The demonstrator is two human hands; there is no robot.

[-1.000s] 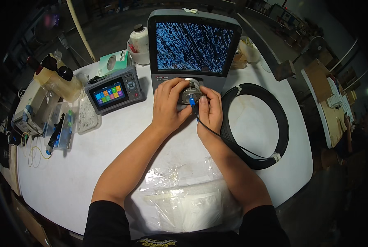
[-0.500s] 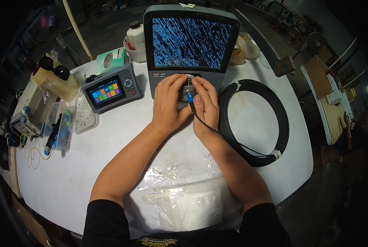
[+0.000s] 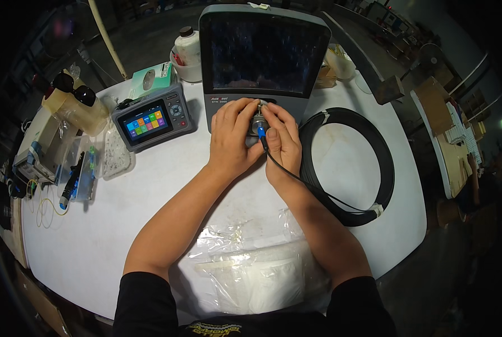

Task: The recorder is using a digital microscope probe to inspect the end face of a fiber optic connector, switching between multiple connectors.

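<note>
The left hand and right hand cover most of the round metal port below the dark screen. The blue connector below that screen is mostly hidden between fingers.

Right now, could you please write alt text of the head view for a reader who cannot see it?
Both hands, left hand and right hand, pinch a blue cable connector at the base of a grey dark-screen device on a white table. A black cable coil lies right, a handheld tester left.

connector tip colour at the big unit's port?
Blue connector, pinched between both hands, on a black cable. Head view shows it.
</note>
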